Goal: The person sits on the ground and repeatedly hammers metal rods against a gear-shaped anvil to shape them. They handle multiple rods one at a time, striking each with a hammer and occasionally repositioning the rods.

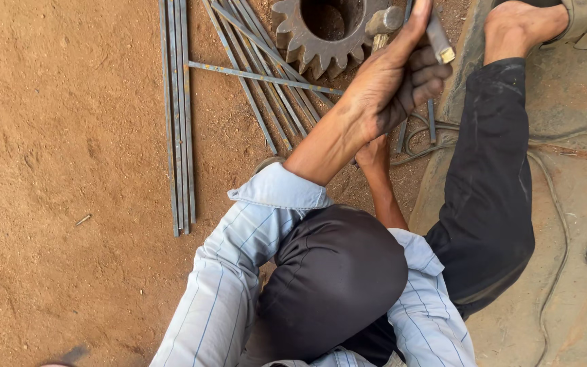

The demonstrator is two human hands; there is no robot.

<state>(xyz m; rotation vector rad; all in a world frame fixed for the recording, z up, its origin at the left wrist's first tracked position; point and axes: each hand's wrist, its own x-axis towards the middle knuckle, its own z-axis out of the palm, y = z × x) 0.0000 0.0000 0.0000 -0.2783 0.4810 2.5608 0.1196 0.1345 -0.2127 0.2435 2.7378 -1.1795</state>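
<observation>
A hammer [402,24] is gripped tight in the left hand [392,85] above the gear [324,30]. The right hand [374,155] is mostly hidden, its grip not discernible. A strike appears underway; careful aim is needed.

We see warm, even daylight over the dirt ground [62,136], bright but without glare, and shadows stay soft and short under the steel rods [178,122]. Focus is sharp throughout, with slight wide-angle stretching at the frame's edges.
</observation>
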